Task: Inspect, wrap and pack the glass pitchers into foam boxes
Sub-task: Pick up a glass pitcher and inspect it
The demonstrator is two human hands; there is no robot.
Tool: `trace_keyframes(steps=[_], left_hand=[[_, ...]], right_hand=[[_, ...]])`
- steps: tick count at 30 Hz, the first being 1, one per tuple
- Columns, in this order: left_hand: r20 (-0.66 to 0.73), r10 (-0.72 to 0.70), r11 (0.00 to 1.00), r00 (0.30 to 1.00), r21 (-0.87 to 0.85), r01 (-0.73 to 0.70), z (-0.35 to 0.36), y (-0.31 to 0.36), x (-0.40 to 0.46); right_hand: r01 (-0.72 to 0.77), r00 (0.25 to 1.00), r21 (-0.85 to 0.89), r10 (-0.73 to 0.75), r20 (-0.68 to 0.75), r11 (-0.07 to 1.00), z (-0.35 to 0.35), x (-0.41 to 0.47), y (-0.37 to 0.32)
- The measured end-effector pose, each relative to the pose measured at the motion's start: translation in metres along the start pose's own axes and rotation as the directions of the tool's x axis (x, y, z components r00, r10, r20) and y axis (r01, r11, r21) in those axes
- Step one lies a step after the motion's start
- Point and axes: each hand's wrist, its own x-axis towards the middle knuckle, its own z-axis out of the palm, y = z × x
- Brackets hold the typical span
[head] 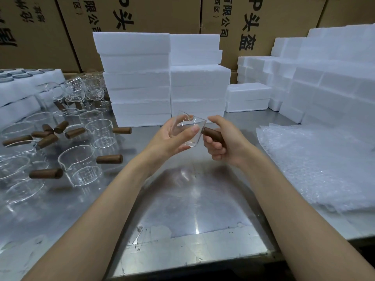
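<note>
Two hands (172,136), one held pitcher (190,130), one bubble wrap pile (316,165), two tall foam-box stacks (138,78)

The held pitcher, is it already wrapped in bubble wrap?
No, the glass pitcher is bare between both hands; the bubble wrap lies on the table.

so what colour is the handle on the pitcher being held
Dark brown, wood-like. The handle shows best in the head view, gripped by the right hand.

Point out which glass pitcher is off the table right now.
The glass pitcher held up in mid-air: the left hand cups its glass body and the right hand grips its wooden handle. The other pitchers stand on the table at left.
</note>
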Motion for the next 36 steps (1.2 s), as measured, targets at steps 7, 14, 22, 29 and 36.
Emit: trace_keyframes(steps=[7, 14, 22, 29, 36], left_hand=[[-0.198, -0.008, 0.997, 0.98, -0.079, -0.008, -0.006, -0.002, 0.007], [-0.123, 0.046, 0.989, 0.991, 0.144, -0.028, -0.007, -0.005, 0.006], [-0.245, 0.292, 0.91, 0.924, 0.37, -0.189, -0.015, -0.006, 0.01], [-0.318, 0.428, 0.82, 0.846, 0.53, -0.216, -0.008, -0.007, 0.008], [-0.227, 0.565, 0.668, 0.794, 0.69, -0.278, 0.001, -0.003, 0.003]], right_hand=[[0.157, 0.979, 0.102, -0.14, -0.15, 0.982, -0.002, 0.002, 0.0], [0.324, 0.924, 0.106, -0.29, -0.248, 0.94, -0.003, 0.003, 0.001], [0.333, 0.912, 0.14, -0.282, -0.297, 0.932, -0.004, 0.005, 0.002], [0.16, 0.987, 0.162, -0.152, -0.056, 0.974, 0.002, 0.002, 0.005], [0.22, 0.974, 0.063, -0.216, -0.064, 0.973, 0.016, 0.003, 0.012]])
